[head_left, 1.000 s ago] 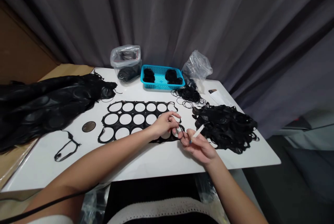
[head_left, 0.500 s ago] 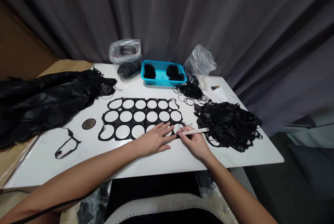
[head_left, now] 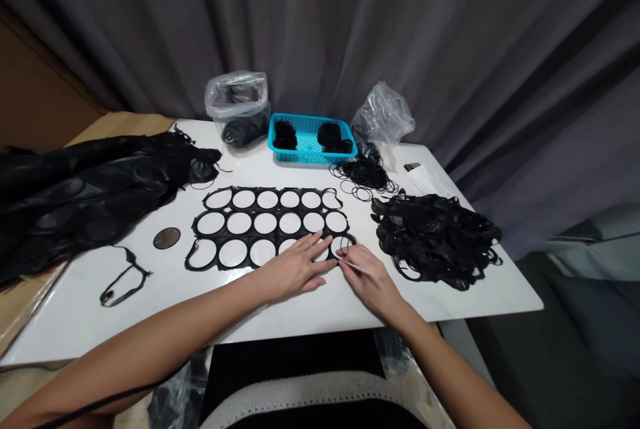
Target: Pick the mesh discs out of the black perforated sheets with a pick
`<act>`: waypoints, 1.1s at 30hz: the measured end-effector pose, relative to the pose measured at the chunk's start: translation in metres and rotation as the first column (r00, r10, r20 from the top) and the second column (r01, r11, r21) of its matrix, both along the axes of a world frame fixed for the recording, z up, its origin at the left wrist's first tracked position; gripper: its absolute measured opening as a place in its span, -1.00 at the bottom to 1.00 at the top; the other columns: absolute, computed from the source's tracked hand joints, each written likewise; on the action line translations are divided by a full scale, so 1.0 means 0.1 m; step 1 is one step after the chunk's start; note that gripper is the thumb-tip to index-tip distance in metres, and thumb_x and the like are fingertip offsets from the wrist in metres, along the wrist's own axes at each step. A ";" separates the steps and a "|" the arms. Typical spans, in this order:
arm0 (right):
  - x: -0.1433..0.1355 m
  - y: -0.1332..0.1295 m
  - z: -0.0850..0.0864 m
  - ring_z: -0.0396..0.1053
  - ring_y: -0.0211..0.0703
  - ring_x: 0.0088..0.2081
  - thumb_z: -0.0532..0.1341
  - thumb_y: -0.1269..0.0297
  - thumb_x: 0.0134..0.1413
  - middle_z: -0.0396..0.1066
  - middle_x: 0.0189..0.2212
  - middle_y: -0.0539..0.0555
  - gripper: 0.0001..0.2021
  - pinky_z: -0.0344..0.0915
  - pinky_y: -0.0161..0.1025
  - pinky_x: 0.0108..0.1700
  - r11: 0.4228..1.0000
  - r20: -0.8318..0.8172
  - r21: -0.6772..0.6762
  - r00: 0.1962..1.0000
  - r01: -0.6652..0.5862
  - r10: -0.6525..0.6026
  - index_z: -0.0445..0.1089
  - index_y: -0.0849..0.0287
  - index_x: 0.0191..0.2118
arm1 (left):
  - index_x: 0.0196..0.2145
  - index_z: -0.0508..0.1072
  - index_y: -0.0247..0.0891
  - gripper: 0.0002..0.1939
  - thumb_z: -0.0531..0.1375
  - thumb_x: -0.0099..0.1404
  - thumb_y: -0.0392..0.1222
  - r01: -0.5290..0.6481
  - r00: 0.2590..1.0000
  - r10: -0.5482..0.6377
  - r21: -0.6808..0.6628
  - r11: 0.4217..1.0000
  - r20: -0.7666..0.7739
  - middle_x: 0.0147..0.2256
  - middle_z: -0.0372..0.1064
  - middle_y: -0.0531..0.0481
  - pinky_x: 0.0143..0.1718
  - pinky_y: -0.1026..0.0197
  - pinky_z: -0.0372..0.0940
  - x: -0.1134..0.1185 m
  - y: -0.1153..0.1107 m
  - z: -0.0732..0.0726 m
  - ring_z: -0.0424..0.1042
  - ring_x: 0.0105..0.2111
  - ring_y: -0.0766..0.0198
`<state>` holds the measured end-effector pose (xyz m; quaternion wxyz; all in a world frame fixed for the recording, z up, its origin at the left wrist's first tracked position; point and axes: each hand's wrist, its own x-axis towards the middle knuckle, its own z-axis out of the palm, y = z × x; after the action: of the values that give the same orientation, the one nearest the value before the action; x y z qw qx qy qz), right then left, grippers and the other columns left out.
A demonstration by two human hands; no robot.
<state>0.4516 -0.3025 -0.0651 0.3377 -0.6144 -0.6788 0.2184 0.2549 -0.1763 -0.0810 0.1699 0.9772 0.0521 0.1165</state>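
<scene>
Palm down, with fingers spread flat, our left hand [head_left: 296, 270] rests on the near edge of the black sheet [head_left: 249, 238], and our right hand [head_left: 371, 279] pinches a thin white tool [head_left: 358, 269] at its near right corner. We cannot see well the tool's tip, and some lower holes are partly covered. The sheet lies flat on the white table [head_left: 310, 312], with three rows of round holes.
</scene>
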 end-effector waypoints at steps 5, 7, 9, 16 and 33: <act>0.41 0.22 0.04 0.35 0.12 -0.08 0.05 0.39 0.23 0.47 -0.20 0.24 -0.82 0.27 0.05 0.02 0.983 0.253 0.140 0.955 0.120 -0.153 0.40 0.11 -0.23 | 0.20 0.37 -0.17 -0.56 0.20 0.40 -0.10 0.001 1.000 -0.001 -0.050 0.999 0.000 0.40 -0.13 -0.28 0.32 -0.22 0.01 0.00 0.01 0.03 -0.03 0.36 -0.23; 0.70 0.38 0.08 0.37 0.11 -0.15 0.06 0.32 0.24 0.46 -0.28 0.23 -0.83 0.29 0.03 -0.03 0.899 0.248 0.221 0.870 0.377 -0.426 0.37 0.11 -0.32 | 0.19 0.38 -0.19 -0.57 0.20 0.40 -0.11 0.002 1.000 -0.003 -0.059 0.998 -0.020 0.40 -0.15 -0.30 0.31 -0.25 0.02 0.00 0.00 0.06 -0.03 0.36 -0.27; 0.91 0.54 0.13 0.39 0.08 -0.24 0.11 0.24 0.21 0.46 -0.37 0.20 -0.84 0.31 -0.02 -0.14 0.823 0.183 0.197 0.805 0.533 -0.565 0.34 0.11 -0.38 | 0.19 0.39 -0.19 -0.57 0.19 0.41 -0.10 0.006 0.999 -0.009 -0.069 0.998 -0.041 0.40 -0.15 -0.31 0.31 -0.26 0.01 0.00 0.00 0.10 -0.05 0.36 -0.28; 0.64 0.80 0.15 0.51 -0.02 -0.26 0.46 0.10 -0.15 0.54 -0.37 0.14 -0.67 0.23 -0.38 -0.60 0.912 -0.647 -0.351 0.649 0.213 -0.400 0.31 0.13 -0.48 | 0.30 0.25 -0.20 -0.46 0.15 0.44 -0.03 -0.027 0.997 0.021 -0.088 0.996 -0.075 0.36 0.00 -0.33 0.31 -0.25 0.04 -0.12 0.01 0.30 -0.04 0.37 -0.20; -0.21 0.36 0.11 0.39 -0.14 -0.23 0.26 0.17 0.12 0.50 -0.23 0.06 -0.81 0.28 -0.17 -0.13 0.943 -0.495 -0.328 0.860 -0.051 -0.125 0.31 0.13 -0.39 | 0.23 0.31 -0.24 -0.53 0.18 0.42 -0.12 -0.177 0.983 0.178 0.022 0.984 -0.047 0.34 0.06 -0.33 0.30 -0.16 0.11 -0.51 -0.22 0.08 0.07 0.34 -0.12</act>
<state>0.4308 -0.2663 -0.0538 0.4016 -0.5955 -0.5069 0.4766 0.2036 -0.1988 -0.0731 0.1489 0.9727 0.1420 0.1079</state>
